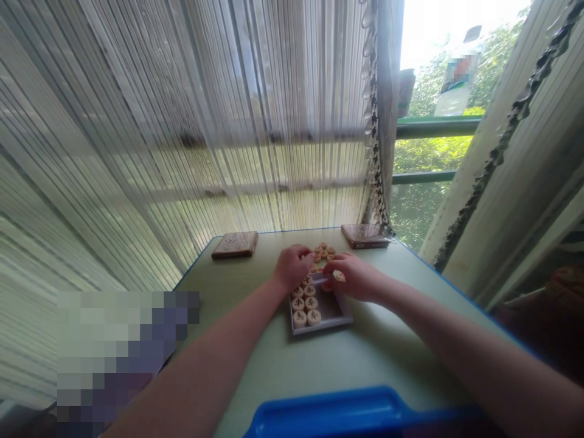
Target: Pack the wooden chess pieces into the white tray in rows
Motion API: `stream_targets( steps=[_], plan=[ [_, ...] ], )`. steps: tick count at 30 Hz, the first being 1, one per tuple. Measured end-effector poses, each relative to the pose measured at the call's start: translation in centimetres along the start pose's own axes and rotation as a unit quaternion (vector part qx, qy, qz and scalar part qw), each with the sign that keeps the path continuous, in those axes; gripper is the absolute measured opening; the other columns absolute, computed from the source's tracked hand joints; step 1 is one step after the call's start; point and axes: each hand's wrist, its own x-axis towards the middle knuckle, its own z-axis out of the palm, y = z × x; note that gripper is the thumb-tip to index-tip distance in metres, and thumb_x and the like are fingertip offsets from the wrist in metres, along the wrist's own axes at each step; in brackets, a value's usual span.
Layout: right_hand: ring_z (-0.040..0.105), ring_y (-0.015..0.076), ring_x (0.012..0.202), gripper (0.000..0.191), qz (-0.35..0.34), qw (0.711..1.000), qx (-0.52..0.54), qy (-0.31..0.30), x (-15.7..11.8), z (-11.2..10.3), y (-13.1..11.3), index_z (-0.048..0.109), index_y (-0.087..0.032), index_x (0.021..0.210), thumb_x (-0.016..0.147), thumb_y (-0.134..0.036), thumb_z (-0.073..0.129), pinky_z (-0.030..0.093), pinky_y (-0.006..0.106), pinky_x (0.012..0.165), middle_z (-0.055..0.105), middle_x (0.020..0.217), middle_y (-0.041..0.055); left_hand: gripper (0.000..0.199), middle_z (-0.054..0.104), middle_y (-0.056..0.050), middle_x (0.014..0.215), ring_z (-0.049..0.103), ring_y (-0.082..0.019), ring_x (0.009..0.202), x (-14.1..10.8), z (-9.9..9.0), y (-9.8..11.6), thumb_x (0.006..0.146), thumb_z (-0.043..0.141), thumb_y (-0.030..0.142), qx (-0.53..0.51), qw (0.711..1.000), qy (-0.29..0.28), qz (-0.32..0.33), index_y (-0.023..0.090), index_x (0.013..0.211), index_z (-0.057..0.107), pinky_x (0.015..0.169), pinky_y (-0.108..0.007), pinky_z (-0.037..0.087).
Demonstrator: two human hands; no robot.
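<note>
A shallow grey tray (335, 310) rests on the table, with two columns of round wooden Chinese chess pieces (311, 303) in its left part, their dark characters facing up. My left hand (293, 267) bends over the tray's far left corner, its fingers curled beside loose pieces; what they hold, if anything, is hidden. At the far right of the tray, the fingertips of my right hand (353, 275) close on a chess piece (326, 286), partly covered by the fingers. Beyond both hands lies a loose cluster of pieces with reddish marks (323, 251).
Flat brown boxes lie at the table's far left (235, 244) and far right (365, 235). A blue moulded edge (328, 410) borders the pale green table nearest me. String curtains (274, 121) hang behind, with a railing (438, 128) outside.
</note>
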Motion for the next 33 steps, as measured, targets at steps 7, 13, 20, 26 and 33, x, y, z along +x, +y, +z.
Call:
stream_targets(
  steps=[7, 13, 20, 26, 33],
  plan=[
    [0.051, 0.0201, 0.085, 0.022, 0.016, 0.998, -0.052, -0.006, -0.3, -0.1, -0.8, 0.069, -0.025, 0.087, 0.07, -0.037, 0.062, 0.04, 0.029, 0.07, 0.06, 0.089, 0.0053, 0.022, 0.063, -0.002, 0.057, 0.055, -0.012, 0.056, 0.6, -0.4, -2.2, 0.068, 0.05, 0.026, -0.071, 0.993, 0.034, -0.087, 0.014, 0.063, 0.068, 0.052, -0.023, 0.038],
    [0.052, 0.0188, 0.081, 0.018, 0.006, 0.996, -0.089, -0.022, -0.2, 0.5, -0.9, 0.07, -0.025, 0.083, 0.074, -0.032, 0.056, 0.037, 0.026, 0.063, 0.059, 0.079, 0.0052, 0.023, 0.063, -0.002, 0.056, 0.055, -0.012, 0.057, 0.6, -0.3, -2.4, 0.068, 0.049, 0.026, -0.06, 0.993, 0.037, -0.094, 0.014, 0.062, 0.067, 0.051, -0.022, 0.038],
    [0.053, 0.0184, 0.08, 0.018, 0.034, 0.994, -0.103, -0.001, -0.1, 0.5, -0.9, 0.068, -0.025, 0.083, 0.077, -0.031, 0.052, 0.036, 0.026, 0.061, 0.061, 0.082, 0.0044, 0.022, 0.062, -0.002, 0.055, 0.055, -0.012, 0.055, 0.8, -0.7, -3.0, 0.068, 0.049, 0.026, -0.041, 0.993, 0.047, -0.097, 0.014, 0.061, 0.066, 0.051, -0.023, 0.037],
    [0.054, 0.0181, 0.08, 0.017, 0.056, 0.993, -0.105, -0.01, -0.1, 0.3, -0.9, 0.068, -0.025, 0.079, 0.076, -0.033, 0.054, 0.037, 0.025, 0.061, 0.062, 0.084, 0.0038, 0.022, 0.063, -0.002, 0.057, 0.055, -0.013, 0.056, 1.0, -0.7, -3.2, 0.068, 0.049, 0.026, -0.015, 0.995, 0.038, -0.089, 0.015, 0.06, 0.066, 0.052, -0.023, 0.037],
    [0.056, 0.0178, 0.081, 0.025, 0.086, 0.993, -0.082, 0.006, 0.1, 0.2, -0.8, 0.065, -0.026, 0.095, 0.076, -0.037, 0.053, 0.039, 0.026, 0.065, 0.063, 0.093, 0.0035, 0.022, 0.062, -0.002, 0.055, 0.054, -0.012, 0.054, 1.0, -0.6, -3.5, 0.068, 0.049, 0.026, -0.003, 0.996, 0.038, -0.076, 0.015, 0.061, 0.066, 0.051, -0.023, 0.036]
  ],
)
